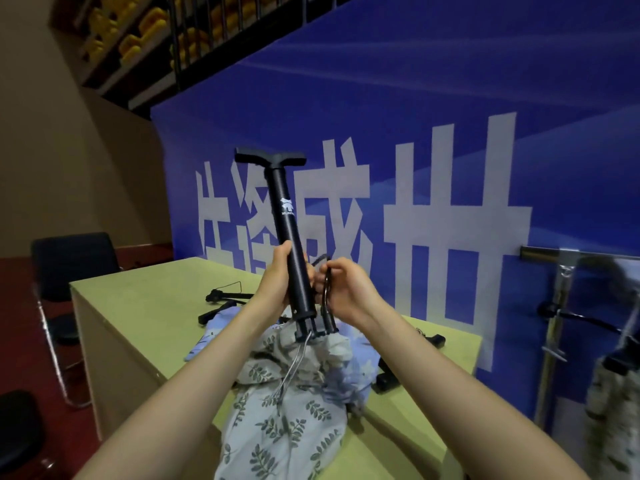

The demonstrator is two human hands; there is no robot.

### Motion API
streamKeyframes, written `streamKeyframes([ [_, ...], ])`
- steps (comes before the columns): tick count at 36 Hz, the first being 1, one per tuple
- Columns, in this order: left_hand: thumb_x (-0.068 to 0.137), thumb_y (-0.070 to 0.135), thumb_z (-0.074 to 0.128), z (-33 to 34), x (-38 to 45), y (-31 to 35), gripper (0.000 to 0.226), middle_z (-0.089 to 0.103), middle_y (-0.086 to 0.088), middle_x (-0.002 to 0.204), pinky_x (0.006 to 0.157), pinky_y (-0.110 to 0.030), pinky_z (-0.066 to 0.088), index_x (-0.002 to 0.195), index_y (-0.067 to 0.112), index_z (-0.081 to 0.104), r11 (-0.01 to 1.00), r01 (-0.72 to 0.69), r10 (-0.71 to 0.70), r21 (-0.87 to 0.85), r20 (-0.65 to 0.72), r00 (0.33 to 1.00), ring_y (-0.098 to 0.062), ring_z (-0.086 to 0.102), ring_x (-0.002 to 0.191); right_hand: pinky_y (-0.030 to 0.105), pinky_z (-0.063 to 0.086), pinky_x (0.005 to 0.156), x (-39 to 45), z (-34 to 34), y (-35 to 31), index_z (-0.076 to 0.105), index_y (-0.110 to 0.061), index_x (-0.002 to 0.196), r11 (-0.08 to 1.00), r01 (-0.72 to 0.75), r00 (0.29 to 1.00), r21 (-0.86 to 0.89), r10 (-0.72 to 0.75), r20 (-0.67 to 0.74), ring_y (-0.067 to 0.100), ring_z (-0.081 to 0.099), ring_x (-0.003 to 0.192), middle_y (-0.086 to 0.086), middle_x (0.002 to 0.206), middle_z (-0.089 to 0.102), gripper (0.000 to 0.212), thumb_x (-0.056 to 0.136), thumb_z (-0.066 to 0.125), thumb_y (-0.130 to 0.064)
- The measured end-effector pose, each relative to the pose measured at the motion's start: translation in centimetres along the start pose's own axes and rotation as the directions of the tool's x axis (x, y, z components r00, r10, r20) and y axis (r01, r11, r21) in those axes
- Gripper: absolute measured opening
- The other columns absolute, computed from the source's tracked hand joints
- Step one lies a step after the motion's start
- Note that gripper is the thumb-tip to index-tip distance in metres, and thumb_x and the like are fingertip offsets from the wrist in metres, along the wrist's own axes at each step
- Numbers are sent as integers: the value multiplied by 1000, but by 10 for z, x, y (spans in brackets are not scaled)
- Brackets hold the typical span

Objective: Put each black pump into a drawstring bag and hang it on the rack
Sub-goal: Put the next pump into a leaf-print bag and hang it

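A black pump [289,233] with a T-handle stands upright in the air above the table. My left hand [277,277] grips its barrel low down. My right hand [343,287] is closed on the pump's black hose beside the barrel. The pump's foot sits just above a leaf-patterned drawstring bag [280,420] lying on the table, with grey cords hanging down over the cloth. A light blue patterned bag [360,372] lies under and beside it. Two more black pumps [221,301] lie farther back on the table. At the right stands the metal rack [557,306].
The yellow-green table [138,306] fills the middle. A black chair [72,265] stands at its left on a red floor. A blue banner with white characters forms the back wall. A filled patterned bag [613,403] hangs on the rack. Another black pump part [391,379] lies by the bags.
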State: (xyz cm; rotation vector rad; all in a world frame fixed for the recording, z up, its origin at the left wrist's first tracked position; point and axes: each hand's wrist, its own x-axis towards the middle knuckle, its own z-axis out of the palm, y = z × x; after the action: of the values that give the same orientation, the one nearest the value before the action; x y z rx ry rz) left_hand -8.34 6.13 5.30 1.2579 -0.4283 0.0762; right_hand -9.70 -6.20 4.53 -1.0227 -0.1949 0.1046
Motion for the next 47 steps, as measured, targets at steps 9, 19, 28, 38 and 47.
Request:
streamKeyframes([
  [9,101,20,42,-13,-16,-19,24,58,-6,62,55,-27,49,86,9,58,952,-63,55,299,38,998,-18,56,54,22,31,44,25,-7,-67,36,-16,69,947,186,968,262,-131,-215,11,33,44,-1,50,37,35,103,27,-20],
  [19,103,48,30,6,-11,-33,56,54,-5,53,41,-22,43,75,7,57,964,69,-28,257,-163,986,-15,50,38,20,28,38,8,-5,-120,49,-9,86,944,298,945,140,-271,-181,9,30,37,-4,47,36,39,107,26,-34],
  [28,93,17,63,25,-15,-45,33,67,-11,86,60,-27,58,120,4,49,984,35,-44,174,45,998,-16,69,63,28,31,55,-6,-20,-136,42,-14,70,769,321,818,-553,-519,-248,15,34,56,3,62,39,26,94,38,-6],
  [38,91,0,55,62,-15,-51,33,62,-9,85,53,-27,51,120,9,44,916,75,-159,395,184,970,-22,66,60,21,34,40,-28,-28,-151,55,-8,82,711,221,887,-668,-430,-165,14,41,50,5,67,53,18,98,49,-14],
  [47,101,48,33,75,-25,-58,35,49,-14,74,51,-32,42,98,17,50,887,-30,-92,461,240,966,-21,49,46,21,45,48,-24,-63,-148,47,-11,75,754,227,825,-616,-485,-290,10,40,45,0,57,35,25,96,59,-15],
])
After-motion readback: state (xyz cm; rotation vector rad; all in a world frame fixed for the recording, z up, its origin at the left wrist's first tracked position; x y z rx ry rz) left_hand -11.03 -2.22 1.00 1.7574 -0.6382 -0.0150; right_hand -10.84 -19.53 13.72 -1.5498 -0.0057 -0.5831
